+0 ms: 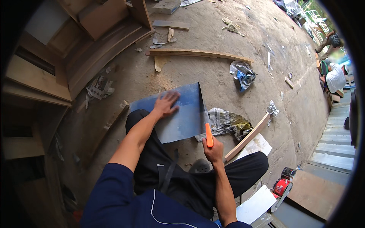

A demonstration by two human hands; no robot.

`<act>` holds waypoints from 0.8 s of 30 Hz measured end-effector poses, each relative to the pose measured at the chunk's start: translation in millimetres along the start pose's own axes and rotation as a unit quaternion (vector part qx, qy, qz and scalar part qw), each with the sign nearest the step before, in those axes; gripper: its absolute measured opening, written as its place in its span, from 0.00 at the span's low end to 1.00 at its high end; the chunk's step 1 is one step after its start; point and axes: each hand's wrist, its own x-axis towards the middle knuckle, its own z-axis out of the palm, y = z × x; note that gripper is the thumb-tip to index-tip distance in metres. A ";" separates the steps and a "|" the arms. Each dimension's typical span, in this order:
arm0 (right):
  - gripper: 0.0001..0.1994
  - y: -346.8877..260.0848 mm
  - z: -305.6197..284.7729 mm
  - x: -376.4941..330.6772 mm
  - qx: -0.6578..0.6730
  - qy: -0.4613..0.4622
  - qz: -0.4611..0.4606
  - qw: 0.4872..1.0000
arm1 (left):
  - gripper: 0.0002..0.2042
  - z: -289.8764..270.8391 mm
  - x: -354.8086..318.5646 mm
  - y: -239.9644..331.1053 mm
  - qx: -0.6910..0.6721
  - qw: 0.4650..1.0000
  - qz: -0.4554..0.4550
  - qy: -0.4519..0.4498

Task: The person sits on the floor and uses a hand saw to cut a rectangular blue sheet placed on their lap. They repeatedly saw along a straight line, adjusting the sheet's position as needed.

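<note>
A blue-grey flat sheet [181,117] lies across my left thigh and reaches out over the ground in front of me. My left hand [166,104] rests flat on its upper part, fingers spread and slightly blurred. Beside the sheet's right edge, my right hand [213,149] is wrapped round the orange handle of a handsaw [209,135]. The saw's thin dark blade points away from me along that edge. Whether its teeth are in the sheet I cannot tell.
Wooden cabinets [114,40] stand at the left. A long wood strip [201,53] lies ahead, crumpled paper [243,74] beside it. At the right are a wood batten [247,137], a red-and-black power tool [282,186] and corrugated metal [336,142]. A person in white [336,77] is far right.
</note>
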 end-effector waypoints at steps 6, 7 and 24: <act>0.13 13.2 13.1 7.0 -0.019 -0.007 -0.007 1.000 | 0.53 -2.1 -21.8 9.1 0.010 0.987 -0.159 -0.034; 0.13 19.5 11.8 8.0 -0.020 -0.007 0.000 1.000 | 0.57 -4.5 -24.8 19.0 0.003 0.992 -0.111 -0.062; 0.15 3.5 19.9 7.1 0.066 -0.010 0.030 0.997 | 0.66 1.3 -29.3 15.7 -0.068 0.962 -0.231 -0.128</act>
